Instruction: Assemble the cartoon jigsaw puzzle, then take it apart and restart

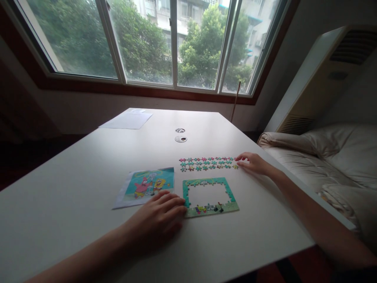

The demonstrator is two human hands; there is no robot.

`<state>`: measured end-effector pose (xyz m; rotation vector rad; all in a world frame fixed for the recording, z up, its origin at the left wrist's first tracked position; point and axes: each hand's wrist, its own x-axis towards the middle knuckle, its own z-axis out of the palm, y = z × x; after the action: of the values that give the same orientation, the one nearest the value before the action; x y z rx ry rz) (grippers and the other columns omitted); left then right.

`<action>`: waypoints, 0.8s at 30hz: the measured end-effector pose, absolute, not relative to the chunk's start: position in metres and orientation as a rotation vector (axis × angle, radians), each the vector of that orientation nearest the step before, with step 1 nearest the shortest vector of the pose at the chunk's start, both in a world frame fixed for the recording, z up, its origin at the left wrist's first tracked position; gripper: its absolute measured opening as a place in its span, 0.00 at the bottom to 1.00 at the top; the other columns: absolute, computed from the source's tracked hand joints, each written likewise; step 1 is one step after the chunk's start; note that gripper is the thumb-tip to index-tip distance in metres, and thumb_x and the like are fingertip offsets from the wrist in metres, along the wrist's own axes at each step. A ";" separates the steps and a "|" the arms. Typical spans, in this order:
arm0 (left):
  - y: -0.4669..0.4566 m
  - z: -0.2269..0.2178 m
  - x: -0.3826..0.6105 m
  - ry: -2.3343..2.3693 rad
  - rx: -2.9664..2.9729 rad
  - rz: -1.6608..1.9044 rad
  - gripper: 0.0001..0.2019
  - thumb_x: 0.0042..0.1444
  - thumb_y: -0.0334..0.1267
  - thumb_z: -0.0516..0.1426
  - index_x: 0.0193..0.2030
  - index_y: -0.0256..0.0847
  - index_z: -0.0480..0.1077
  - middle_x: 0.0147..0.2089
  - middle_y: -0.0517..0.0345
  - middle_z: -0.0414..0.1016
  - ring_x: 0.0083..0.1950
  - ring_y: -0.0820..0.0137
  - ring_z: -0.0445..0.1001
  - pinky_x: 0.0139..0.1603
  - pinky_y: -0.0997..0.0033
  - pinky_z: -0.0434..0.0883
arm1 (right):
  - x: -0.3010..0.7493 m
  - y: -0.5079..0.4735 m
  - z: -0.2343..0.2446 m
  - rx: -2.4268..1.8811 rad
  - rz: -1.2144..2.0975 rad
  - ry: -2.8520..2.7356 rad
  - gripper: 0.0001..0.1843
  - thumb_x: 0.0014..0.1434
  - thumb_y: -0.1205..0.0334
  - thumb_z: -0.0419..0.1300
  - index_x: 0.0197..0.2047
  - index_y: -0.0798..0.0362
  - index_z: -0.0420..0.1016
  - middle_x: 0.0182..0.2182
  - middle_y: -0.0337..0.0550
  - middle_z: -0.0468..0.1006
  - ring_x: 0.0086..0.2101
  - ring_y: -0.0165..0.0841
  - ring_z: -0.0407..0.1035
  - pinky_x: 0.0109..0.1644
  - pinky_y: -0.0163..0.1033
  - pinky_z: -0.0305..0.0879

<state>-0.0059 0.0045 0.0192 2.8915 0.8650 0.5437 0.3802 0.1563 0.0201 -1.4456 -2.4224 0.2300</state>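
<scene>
A jigsaw puzzle border (234, 206) lies flat on the white table, its middle showing bare tabletop. My left hand (165, 210) rests with fingers stretched out, their tips at the border's left edge. Beside that hand lies a picture sheet (132, 192) with colourful cartoon figures. Loose puzzle pieces (204, 162) stand in three rows above the border. At the right end of these rows is my right hand (251, 162), its thumb and fingers apart, the tips close to the last pieces. Whether they touch a piece is too small to make out.
White paper (126, 120) lies at the table's far left corner. Two round cable-hole covers (180, 139) are set into the far half of the tabletop (73, 188). A pale sofa (312, 153) and a tall air conditioner (306, 82) stand to the right, a window behind.
</scene>
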 end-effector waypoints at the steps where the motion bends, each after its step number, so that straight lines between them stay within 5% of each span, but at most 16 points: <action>1: 0.004 0.019 -0.006 0.870 2.890 0.546 0.12 0.55 0.32 0.50 0.47 0.42 0.64 0.48 0.52 0.70 0.48 0.64 0.67 0.53 0.59 0.61 | 0.381 0.160 0.021 -1.452 0.219 -2.431 0.13 0.53 0.55 0.54 0.38 0.51 0.75 0.37 0.44 0.76 0.35 0.33 0.69 0.39 0.37 0.63; 13: 0.004 0.019 -0.005 0.871 2.883 0.568 0.12 0.55 0.31 0.50 0.46 0.42 0.64 0.48 0.53 0.70 0.47 0.64 0.68 0.52 0.58 0.62 | 0.389 0.208 0.026 -1.678 0.330 -2.392 0.13 0.52 0.58 0.55 0.38 0.54 0.76 0.34 0.44 0.78 0.31 0.33 0.71 0.35 0.35 0.64; 24: 0.005 0.019 -0.005 0.881 2.873 0.553 0.12 0.55 0.31 0.50 0.47 0.42 0.64 0.48 0.54 0.70 0.47 0.65 0.68 0.52 0.58 0.61 | 0.253 0.220 0.037 -1.129 0.509 -2.603 0.11 0.51 0.65 0.57 0.39 0.54 0.75 0.32 0.41 0.77 0.31 0.28 0.69 0.36 0.33 0.64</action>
<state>-0.0055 0.0052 0.0186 2.8727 0.8810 0.5530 0.2531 0.2195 0.0370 -1.1291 -2.6034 0.5093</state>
